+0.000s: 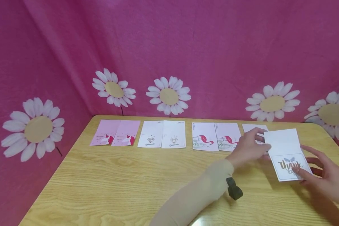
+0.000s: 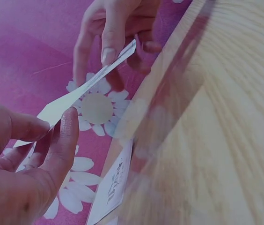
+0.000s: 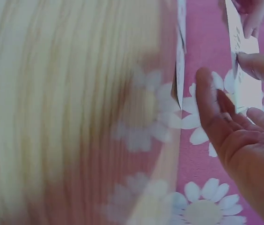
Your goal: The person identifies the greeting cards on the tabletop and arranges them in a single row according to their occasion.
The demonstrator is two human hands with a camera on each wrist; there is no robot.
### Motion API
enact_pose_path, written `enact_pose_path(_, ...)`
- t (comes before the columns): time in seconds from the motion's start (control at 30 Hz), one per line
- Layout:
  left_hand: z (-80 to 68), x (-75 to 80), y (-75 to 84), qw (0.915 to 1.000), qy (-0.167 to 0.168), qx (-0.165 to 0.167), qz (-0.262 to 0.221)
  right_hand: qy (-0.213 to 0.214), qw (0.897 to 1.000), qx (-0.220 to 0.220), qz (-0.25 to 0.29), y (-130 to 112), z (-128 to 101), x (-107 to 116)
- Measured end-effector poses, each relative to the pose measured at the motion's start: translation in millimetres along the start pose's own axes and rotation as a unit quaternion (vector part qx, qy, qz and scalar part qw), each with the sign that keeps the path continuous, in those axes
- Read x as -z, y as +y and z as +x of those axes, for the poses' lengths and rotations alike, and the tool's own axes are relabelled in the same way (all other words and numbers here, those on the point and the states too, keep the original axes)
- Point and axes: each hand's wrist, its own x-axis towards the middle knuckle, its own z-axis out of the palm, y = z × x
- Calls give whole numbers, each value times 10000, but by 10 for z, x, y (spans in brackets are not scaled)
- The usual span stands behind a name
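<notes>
Both hands (image 1: pixel 247 147) (image 1: pixel 325 175), thank-you card (image 1: pixel 285 153) upright lengthwise

The left hand (image 1: pixel 247 147) and the raised thank-you card (image 1: pixel 286 155) hide most of the white card (image 1: pixel 252 128) near the table's (image 1: pixel 135 179) far right edge, while the right hand (image 1: pixel 325 175) is cropped at the wrist.

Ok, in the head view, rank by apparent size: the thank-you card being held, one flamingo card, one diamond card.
1. thank-you card, largest, though it is held open nearer the camera, which inflates it.
2. flamingo card and diamond card: they look alike in size, so no ranking between them.
</notes>
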Motion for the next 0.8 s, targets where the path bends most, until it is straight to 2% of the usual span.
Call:
enact_pose_path(0.07, 26, -9, 20, 9999, 67, 55, -85, -74, 9943, -170, 1053, 20, -11, 36)
enact_pose_path(0.1, 38, -11, 30, 9998, 71, 78, -153, -52, 9872, -204, 1581, 30, -11, 54)
enact_pose_path(0.23, 84, -41, 36, 9993, 87, 131, -331, 140, 9475, -177, 3188, 81, 21, 113)
enact_pose_path(0.37, 133, -60, -21, 9993, 357, 77, -79, 579, 9206, -140, 3860, 164, 124, 154)
enact_pose_path(0.43, 158, -69, -61, 9977, 580, -29, 355, 820, 9089, -218, 4084, 240, 187, 183)
enact_pose_path(0.5, 190, -81, -94, 9931, 619, -274, 960, 1078, 9059, -386, 4077, 326, 243, 215)
enact_pose_path(0.57, 228, -98, -116, 9771, 567, -623, 1955, 1194, 9007, -572, 4138, 417, 297, 250)
enact_pose_path(0.6, 246, -110, -123, 9651, 494, -779, 2452, 1204, 8990, -629, 4164, 466, 330, 265)
enact_pose_path(0.67, 279, -140, -133, 9332, 298, -1050, 3423, 1191, 9011, -753, 4101, 545, 380, 278)
enact_pose_path(0.73, 299, -185, -142, 9051, 45, -1107, 4106, 1121, 9024, -856, 4072, 612, 429, 285)
enact_pose_path(0.8, 306, -241, -152, 8852, -270, -956, 4545, 1039, 9082, -943, 3942, 667, 475, 284)
